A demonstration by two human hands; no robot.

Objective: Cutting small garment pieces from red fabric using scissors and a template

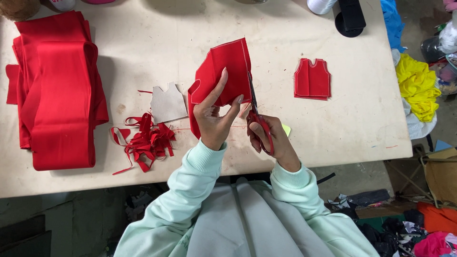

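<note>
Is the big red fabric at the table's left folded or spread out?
Folded: the red fabric lies in stacked layers with a rounded looped fold on top.

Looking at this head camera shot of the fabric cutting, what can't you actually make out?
- Scissors: handles hidden inside the right hand.
- Red fabric piece: lower part covered by the left hand.
- Yellow-green item: mostly hidden behind the right hand; kind unclear.
- Black object and white spool: cut off by the top edge.
- Floor clutter: too jumbled to identify.
</note>
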